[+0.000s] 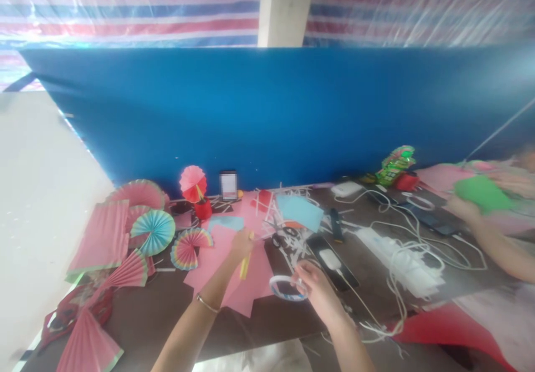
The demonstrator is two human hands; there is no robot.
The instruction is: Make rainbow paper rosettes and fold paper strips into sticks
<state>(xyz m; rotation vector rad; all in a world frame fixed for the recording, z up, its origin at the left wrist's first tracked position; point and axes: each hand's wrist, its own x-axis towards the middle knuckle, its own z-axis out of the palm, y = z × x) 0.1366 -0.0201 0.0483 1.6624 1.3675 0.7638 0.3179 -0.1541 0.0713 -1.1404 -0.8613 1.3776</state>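
My left hand [241,245] is closed around a narrow yellow paper strip [244,267], which sticks out below and above the fingers. It is over pink paper sheets [221,260] spread on the table. To its right, my right hand [311,278] grips the edge of a tape roll [287,296], a pale ring with some blue on it, held just above the table. Black-handled scissors [289,231] lie beyond my hands among white paper scraps [297,245]. A light blue sheet [300,211] rests behind them.
Pleated paper fans [153,231] crowd the left side near a red pot [203,209]. On the right are a phone [349,276], a white power strip [401,263] and tangled cables [412,218]. A co-worker's hand [463,209] touches green paper [480,193]. A blue panel [251,115] stands behind.
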